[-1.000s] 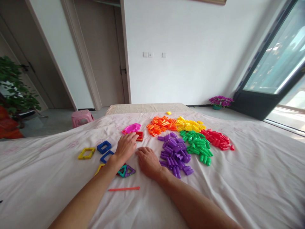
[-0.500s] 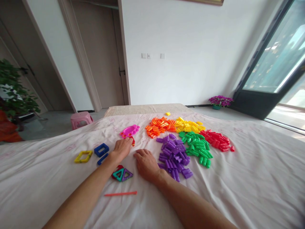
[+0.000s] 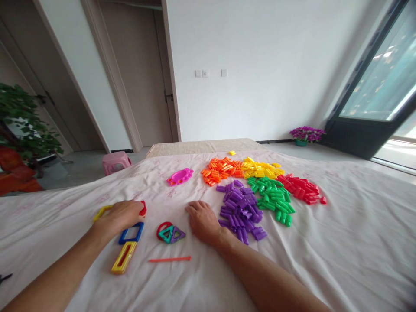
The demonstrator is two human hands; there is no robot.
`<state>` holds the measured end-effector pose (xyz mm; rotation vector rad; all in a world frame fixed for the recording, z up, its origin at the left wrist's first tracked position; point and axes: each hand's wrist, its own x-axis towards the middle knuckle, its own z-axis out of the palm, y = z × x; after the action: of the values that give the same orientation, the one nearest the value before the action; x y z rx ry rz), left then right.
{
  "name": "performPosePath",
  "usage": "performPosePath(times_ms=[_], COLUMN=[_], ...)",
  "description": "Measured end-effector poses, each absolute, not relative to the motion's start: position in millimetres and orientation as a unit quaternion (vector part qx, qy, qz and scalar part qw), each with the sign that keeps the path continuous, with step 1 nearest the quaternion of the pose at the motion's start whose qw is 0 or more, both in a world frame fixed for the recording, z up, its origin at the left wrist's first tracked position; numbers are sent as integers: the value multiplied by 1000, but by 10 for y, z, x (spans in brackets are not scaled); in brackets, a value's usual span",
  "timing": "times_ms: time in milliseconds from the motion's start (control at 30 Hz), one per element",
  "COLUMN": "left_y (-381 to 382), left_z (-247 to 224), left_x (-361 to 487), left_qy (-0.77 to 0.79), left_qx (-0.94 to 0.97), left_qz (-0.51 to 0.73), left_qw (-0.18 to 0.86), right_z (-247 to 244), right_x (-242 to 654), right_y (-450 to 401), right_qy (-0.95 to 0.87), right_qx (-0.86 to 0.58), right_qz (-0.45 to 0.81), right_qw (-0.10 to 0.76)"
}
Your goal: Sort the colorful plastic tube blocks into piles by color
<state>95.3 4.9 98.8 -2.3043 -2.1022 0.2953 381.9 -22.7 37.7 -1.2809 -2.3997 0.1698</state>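
Observation:
My left hand (image 3: 125, 213) is closed on a red piece (image 3: 143, 209), which shows at its fingertips. It hovers over or rests among magnetic frames: a yellow square (image 3: 101, 212) partly behind it, a blue frame (image 3: 131, 234) just below and a yellow rectangular piece (image 3: 124, 258) nearer me. My right hand (image 3: 202, 220) lies flat on the cloth with fingers spread, holding nothing, left of the purple pieces (image 3: 240, 208). Between the hands lie a red ring (image 3: 161, 227), a teal triangle (image 3: 166, 234) and a purple triangle (image 3: 177, 234).
An orange stick (image 3: 169, 259) lies near me. A pink tray (image 3: 180, 176) sits further back. Piles of orange (image 3: 219, 170), yellow (image 3: 260, 168), green (image 3: 273, 197) and red pieces (image 3: 302, 189) spread at the right. A pink stool (image 3: 117, 162) stands beyond the table.
My left hand has moved left and nearer from beside the pink tray, carrying the red piece to the magnetic frames. My right hand stays on the cloth. The view has shifted slightly.

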Motion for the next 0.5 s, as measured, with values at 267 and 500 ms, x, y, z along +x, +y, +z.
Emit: performPosePath(times_ms=[267, 500], left_y=[461, 1011], left_z=[1029, 661], left_x=[1360, 1823], left_qy=[-655, -595], left_qx=[-754, -802], left_qz=[-10, -57], left_qw=[45, 27], right_z=[384, 394], right_x=[3806, 3819], right_y=[-228, -227], right_qy=[-860, -862], right_qx=[-462, -463], right_qz=[61, 52], right_qw=[207, 202])
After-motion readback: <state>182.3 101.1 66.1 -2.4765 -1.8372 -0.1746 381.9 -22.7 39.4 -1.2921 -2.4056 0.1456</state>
